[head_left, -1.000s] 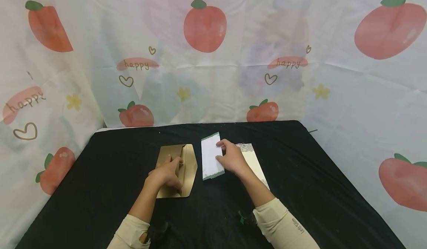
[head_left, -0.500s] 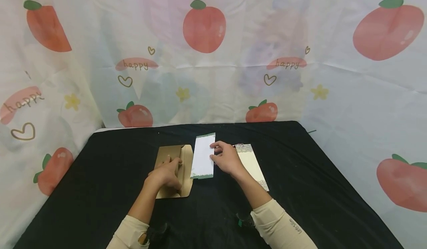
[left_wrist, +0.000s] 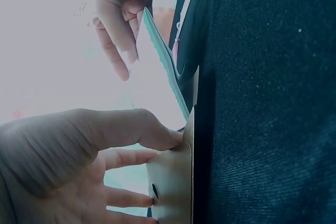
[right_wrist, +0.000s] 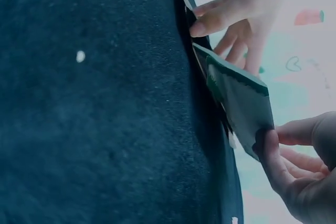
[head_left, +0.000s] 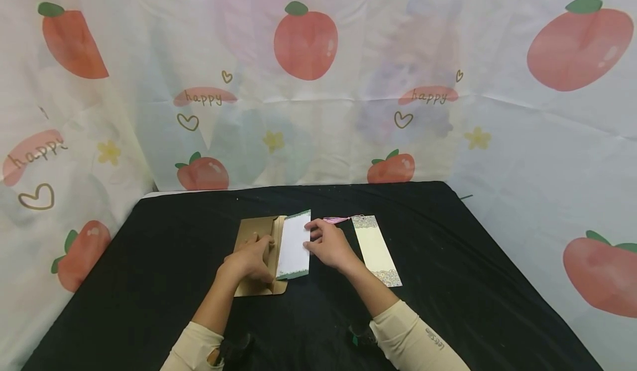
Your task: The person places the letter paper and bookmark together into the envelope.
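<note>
"White card point(head_left: 293, 246): lying flat or tilting?"

"Tilting upward, showing green borders, and reaching with its left edge over the opening side of the gold envelope point(head_left: 252, 225). Not showing clearly whether inside or only overlapping."

"Being held how?"

"Being pinched at the right edge by the right hand point(head_left: 329, 243), between thumb and fingertips."

"And doing what with the envelope?"

"Pressing from above with the left hand point(head_left: 250, 259), fingers spreading fairly straight, thumb touching near the opening."

"Seeing anything farther right?"

"Seeing a cream bookmark point(head_left: 376, 249) lying on the black cloth point(head_left: 458, 271), trailing a pink tassel point(head_left: 337, 219) toward the right hand."
</note>
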Action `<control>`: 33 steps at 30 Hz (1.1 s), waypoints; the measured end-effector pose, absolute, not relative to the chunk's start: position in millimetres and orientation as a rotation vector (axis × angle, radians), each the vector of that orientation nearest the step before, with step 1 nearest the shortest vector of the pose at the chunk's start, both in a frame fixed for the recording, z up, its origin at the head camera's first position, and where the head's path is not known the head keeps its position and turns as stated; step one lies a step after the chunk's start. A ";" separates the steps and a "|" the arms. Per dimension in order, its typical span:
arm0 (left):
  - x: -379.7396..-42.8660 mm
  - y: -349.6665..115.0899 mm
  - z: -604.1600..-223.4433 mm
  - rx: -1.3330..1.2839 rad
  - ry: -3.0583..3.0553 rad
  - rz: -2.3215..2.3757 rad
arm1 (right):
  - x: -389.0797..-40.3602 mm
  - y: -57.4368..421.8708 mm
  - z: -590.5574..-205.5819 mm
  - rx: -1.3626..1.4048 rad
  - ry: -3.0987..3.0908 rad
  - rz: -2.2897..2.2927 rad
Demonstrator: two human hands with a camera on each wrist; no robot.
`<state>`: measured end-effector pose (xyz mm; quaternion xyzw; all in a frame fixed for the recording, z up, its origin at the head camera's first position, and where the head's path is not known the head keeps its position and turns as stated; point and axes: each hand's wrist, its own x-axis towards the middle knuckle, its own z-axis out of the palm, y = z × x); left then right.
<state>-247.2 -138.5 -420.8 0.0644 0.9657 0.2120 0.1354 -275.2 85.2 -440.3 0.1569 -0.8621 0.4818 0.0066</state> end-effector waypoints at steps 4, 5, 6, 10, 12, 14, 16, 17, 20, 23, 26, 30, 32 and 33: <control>-247.8 -136.3 -420.6 0.187 2.790 0.602 | -275.4 83.9 -443.6 0.458 -2.720 1.509; -247.9 -135.9 -420.7 0.190 2.789 0.600 | -275.2 83.6 -444.2 0.441 -2.728 1.511; -247.7 -135.4 -420.2 0.195 2.790 0.596 | -274.8 83.3 -444.7 0.431 -2.731 1.516; -247.4 -134.0 -420.3 0.218 2.804 0.601 | -273.2 82.4 -447.0 0.402 -2.726 1.547; -246.9 -133.4 -420.0 0.221 2.807 0.592 | -272.7 82.2 -448.1 0.400 -2.722 1.556; -246.4 -132.8 -419.9 0.220 2.806 0.589 | -272.3 82.0 -449.0 0.400 -2.720 1.560; -245.8 -132.0 -419.3 0.223 2.806 0.588 | -272.3 81.6 -449.5 0.399 -2.725 1.553; -245.5 -131.6 -419.0 0.223 2.806 0.588 | -272.3 81.3 -449.5 0.399 -2.727 1.550; -245.1 -129.9 -418.1 0.227 2.812 0.582 | -272.6 80.3 -449.7 0.395 -2.731 1.546; -245.3 -128.6 -418.0 0.229 2.822 0.570 | -272.6 79.3 -450.0 0.403 -2.728 1.550; -245.5 -127.9 -419.5 0.229 2.830 0.563 | -272.2 79.0 -450.2 0.430 -2.743 1.548; -244.6 -126.7 -419.0 0.232 2.833 0.559 | -271.6 79.0 -450.6 0.469 -2.762 1.536; -244.0 -126.4 -417.7 0.235 2.830 0.559 | -271.7 78.8 -450.7 0.478 -2.758 1.539; -244.1 -126.3 -417.2 0.238 2.829 0.562 | -271.7 78.7 -450.6 0.478 -2.754 1.544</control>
